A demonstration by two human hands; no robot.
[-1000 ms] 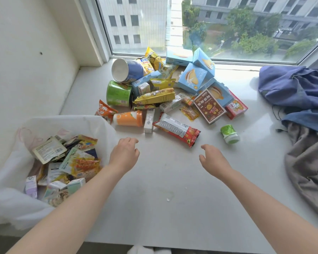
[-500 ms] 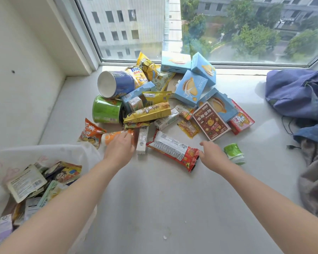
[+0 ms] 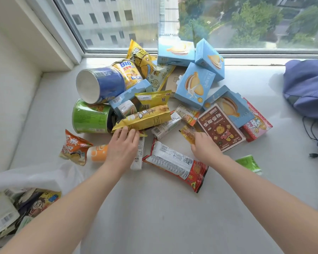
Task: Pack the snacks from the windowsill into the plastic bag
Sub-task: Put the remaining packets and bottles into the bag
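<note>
Reaching, head view: both hands have come forward over the pale windowsill (image 3: 154, 217) into the snack pile, so another pick is starting.
Left hand (image 3: 121, 145): fingers straight, laid on the long yellow foil packet (image 3: 145, 118), not gripping.
Right hand (image 3: 204, 145): fingers bent over the small orange sachet (image 3: 188, 133); whether they pinch it, I cannot tell.
Bag: white plastic bag (image 3: 44, 178), part-filled, lower left.
Obstacles: green cardboard tube (image 3: 88, 116) and red-and-white wrapped bar (image 3: 174, 162) crowd both picks.

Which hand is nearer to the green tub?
Left. The left hand lies just right of the green tub; the right hand is farther right, beside the brown box.
</note>
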